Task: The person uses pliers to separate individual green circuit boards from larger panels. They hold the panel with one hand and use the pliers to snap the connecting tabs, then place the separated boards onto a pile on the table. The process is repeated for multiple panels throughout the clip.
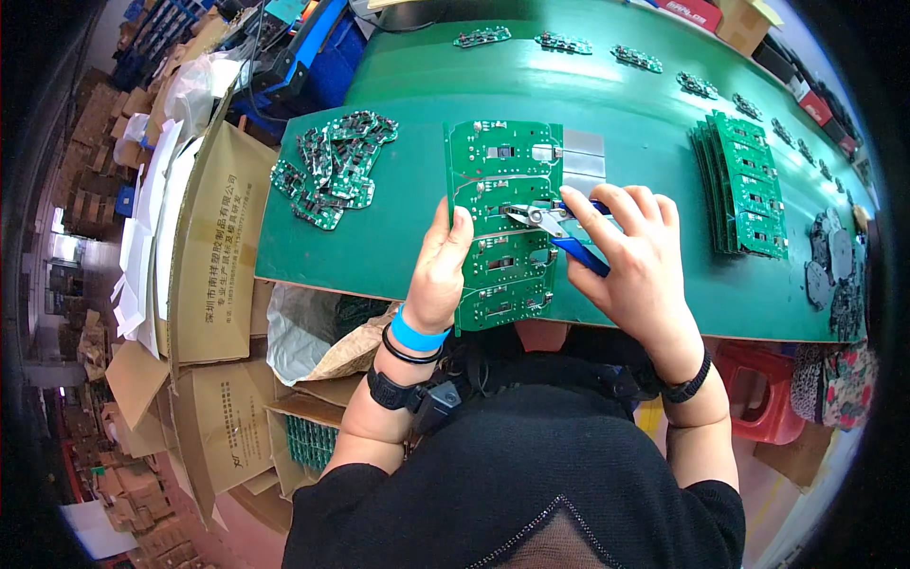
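A green circuit board panel made of several joined sections is held up over the table's front edge. My left hand is closed on the panel's left edge, thumb on its face. In my right hand is a pair of cutting pliers with blue handles, fingers wrapped round them. The plier jaws rest at the panel's middle, by a slot in one section. To the left lies a heap of small loose circuit boards. A stack of similar green panels stands on edge to the right.
The green table carries a row of small boards along its far side. Dark round parts are piled at far right. Open cardboard boxes stand at left, and a red stool is below the table at right.
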`<action>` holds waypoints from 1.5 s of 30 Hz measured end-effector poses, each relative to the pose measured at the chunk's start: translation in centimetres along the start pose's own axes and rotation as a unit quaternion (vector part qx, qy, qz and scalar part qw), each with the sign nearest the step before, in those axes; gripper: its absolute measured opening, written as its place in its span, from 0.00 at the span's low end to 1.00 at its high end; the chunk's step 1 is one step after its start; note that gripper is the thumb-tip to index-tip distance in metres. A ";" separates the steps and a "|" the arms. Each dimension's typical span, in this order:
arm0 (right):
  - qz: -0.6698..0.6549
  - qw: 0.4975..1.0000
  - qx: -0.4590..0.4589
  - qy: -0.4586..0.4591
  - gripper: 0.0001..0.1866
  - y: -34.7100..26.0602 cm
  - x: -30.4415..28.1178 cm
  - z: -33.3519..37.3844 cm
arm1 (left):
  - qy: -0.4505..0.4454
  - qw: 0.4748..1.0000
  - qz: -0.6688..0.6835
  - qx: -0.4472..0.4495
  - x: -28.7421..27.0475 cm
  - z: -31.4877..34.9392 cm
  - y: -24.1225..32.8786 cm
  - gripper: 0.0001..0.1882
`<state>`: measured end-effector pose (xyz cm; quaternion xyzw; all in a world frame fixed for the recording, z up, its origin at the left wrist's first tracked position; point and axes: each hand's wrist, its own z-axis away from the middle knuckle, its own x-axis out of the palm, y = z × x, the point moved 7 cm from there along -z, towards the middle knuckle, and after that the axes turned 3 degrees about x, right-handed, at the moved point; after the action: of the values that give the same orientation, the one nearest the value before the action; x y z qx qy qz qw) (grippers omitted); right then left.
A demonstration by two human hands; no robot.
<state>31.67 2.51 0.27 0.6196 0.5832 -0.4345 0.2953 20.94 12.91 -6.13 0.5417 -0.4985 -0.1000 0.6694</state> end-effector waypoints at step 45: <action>-0.136 0.989 0.055 0.022 0.27 2.0 -0.5 1.2 | 0.015 0.976 0.203 -0.081 -2.9 -1.4 -0.7 0.27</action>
<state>33.40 0.93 -0.15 0.5590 0.6435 -0.4887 0.1860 20.89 15.44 -8.26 0.3746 -0.5787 0.0063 0.7244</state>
